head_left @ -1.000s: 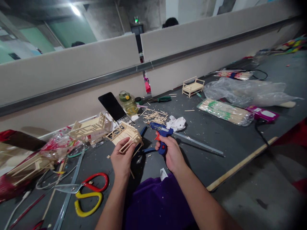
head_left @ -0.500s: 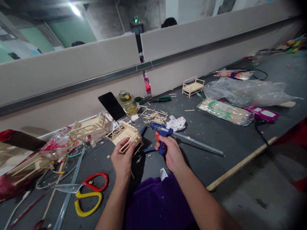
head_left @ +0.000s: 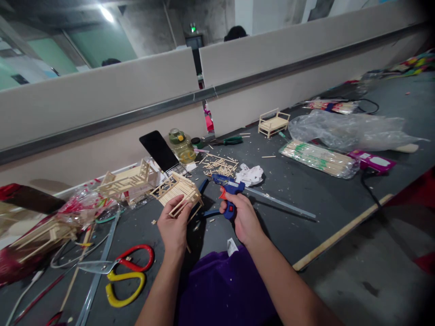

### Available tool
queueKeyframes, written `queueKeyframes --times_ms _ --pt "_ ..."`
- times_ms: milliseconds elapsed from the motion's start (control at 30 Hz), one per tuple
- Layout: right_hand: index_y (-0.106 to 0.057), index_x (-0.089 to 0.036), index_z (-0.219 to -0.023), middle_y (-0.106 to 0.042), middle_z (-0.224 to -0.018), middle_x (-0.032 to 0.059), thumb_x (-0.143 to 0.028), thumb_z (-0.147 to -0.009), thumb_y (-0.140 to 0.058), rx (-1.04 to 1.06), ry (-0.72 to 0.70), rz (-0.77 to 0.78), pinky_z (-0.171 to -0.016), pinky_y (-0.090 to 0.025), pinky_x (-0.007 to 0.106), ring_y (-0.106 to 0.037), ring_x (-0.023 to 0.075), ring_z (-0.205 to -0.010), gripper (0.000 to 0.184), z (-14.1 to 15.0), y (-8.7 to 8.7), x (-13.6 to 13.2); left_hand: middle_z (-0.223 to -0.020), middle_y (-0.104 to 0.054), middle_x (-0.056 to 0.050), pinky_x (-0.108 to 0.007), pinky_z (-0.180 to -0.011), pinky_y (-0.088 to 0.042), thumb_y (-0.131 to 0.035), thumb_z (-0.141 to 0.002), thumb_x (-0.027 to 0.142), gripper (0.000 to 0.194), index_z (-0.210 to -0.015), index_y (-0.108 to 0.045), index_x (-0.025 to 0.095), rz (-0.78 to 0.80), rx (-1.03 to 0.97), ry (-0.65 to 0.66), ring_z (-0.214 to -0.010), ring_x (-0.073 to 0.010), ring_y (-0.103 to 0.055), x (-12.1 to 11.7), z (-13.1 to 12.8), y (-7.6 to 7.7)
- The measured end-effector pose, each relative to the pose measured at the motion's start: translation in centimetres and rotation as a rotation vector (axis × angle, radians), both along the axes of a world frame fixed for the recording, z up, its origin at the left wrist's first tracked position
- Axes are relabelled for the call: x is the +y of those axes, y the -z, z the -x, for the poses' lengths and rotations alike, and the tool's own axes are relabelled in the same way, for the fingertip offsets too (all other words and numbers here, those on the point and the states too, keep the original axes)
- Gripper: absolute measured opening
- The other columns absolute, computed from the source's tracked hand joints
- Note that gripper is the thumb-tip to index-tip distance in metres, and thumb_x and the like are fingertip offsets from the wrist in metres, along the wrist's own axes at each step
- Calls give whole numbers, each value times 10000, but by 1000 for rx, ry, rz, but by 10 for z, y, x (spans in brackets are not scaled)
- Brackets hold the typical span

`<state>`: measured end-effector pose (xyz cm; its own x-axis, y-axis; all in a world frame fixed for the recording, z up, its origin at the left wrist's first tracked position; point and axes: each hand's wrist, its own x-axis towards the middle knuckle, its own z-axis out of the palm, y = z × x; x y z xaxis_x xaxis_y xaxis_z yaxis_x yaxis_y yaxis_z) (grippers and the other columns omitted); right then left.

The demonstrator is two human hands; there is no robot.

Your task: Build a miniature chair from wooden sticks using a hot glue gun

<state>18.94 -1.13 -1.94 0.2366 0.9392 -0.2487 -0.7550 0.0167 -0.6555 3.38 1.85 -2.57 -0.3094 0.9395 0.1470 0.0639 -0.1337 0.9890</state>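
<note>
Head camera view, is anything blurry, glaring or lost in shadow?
In the head view, the white ceiling light is blown out and the top-right corner falls to black; also in the head view, the dark red plastic bag at the left edge looks smeared, and dark shadow lies beside the left hand, but the blue glue gun reads fairly clearly.

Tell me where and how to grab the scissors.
Probably best by the red loop and yellow loop, coming from the right: both handle openings face up there, while the blades point left, away from that approach.
</note>
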Motion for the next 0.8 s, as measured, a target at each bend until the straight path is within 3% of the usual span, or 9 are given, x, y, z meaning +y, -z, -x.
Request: queueKeyframes --times_ms 800 --pt "-639 -152 -757 -561 -543 -32 -310 -655 -750 4 4 9 -529 -383 246 -477 105 -521 218 1 0 -1 -874 -726 -43 -286 -771 -539 -809 -620 308 406 -979 -682 169 -13 8 -10 -801 -169 -687 0 -1 0"
